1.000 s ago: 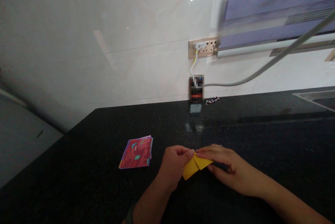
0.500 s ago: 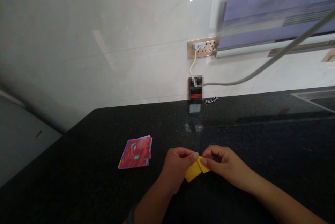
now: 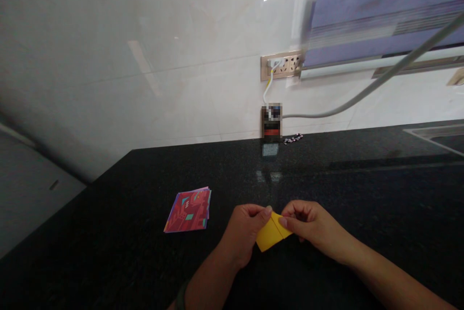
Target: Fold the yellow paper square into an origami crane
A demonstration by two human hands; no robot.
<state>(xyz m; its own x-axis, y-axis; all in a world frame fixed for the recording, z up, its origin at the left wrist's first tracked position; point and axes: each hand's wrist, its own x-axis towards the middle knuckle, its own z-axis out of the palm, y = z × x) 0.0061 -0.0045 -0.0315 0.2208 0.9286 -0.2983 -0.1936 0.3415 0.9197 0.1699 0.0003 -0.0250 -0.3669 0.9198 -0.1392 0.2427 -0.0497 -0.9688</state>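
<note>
A small piece of folded yellow paper (image 3: 268, 237) is held between both hands just above the black countertop. My left hand (image 3: 245, 232) pinches its upper left side, with the thumb lying along the top corner. On the right side, my right hand (image 3: 306, 223) grips the paper between thumb and curled fingers. A crease or flap edge runs down the paper between the two thumbs. The fingers behind the paper are partly hidden.
To the left lies a stack of colourful printed paper (image 3: 188, 211) on the countertop (image 3: 119, 252). At the wall stands a pixelated device (image 3: 271, 124), cabled to a socket (image 3: 281, 65). A beaded strand (image 3: 293, 139) lies beside it. A sink edge (image 3: 435, 136) shows far right.
The right part of the yellow paper has shifted slightly, and its lower edge now lines up more closely with the left part. Both hands stay in nearly the same place.
</note>
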